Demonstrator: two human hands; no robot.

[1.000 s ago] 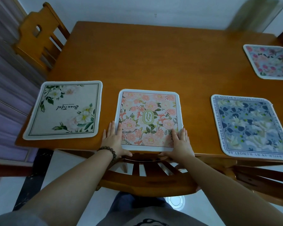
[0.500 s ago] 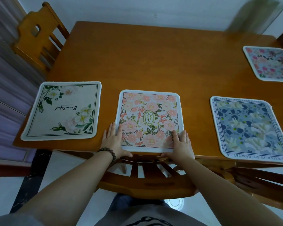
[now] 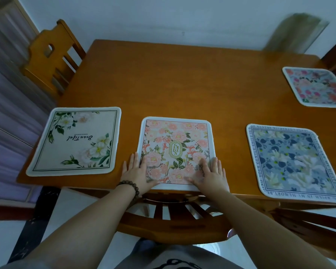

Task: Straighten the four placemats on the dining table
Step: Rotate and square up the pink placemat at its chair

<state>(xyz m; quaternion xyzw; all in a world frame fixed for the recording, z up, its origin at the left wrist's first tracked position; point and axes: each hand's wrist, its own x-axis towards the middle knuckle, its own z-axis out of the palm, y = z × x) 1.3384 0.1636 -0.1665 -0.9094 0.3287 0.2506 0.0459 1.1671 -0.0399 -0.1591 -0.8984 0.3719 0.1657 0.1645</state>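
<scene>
Several square placemats lie on the wooden dining table (image 3: 182,80). A pink floral "Garden" placemat (image 3: 175,144) sits at the near edge in the middle. My left hand (image 3: 137,171) lies flat on its near left corner, and my right hand (image 3: 211,173) lies flat on its near right corner, fingers spread. A cream placemat with white flowers (image 3: 76,140) lies to the left, slightly turned. To the right lies a blue-grey floral placemat (image 3: 293,162), turned clockwise and overhanging the near edge. Far right is a pink-and-grey floral placemat (image 3: 316,87).
A wooden chair back (image 3: 173,224) stands right below my hands, against the table's near edge. Another wooden chair (image 3: 50,55) stands at the table's left end, and part of a third (image 3: 310,224) at the near right. A wall runs behind the table.
Both hands have slid slightly inward on the pink placemat's near corners; the mat has barely moved. The view has shifted a little.
</scene>
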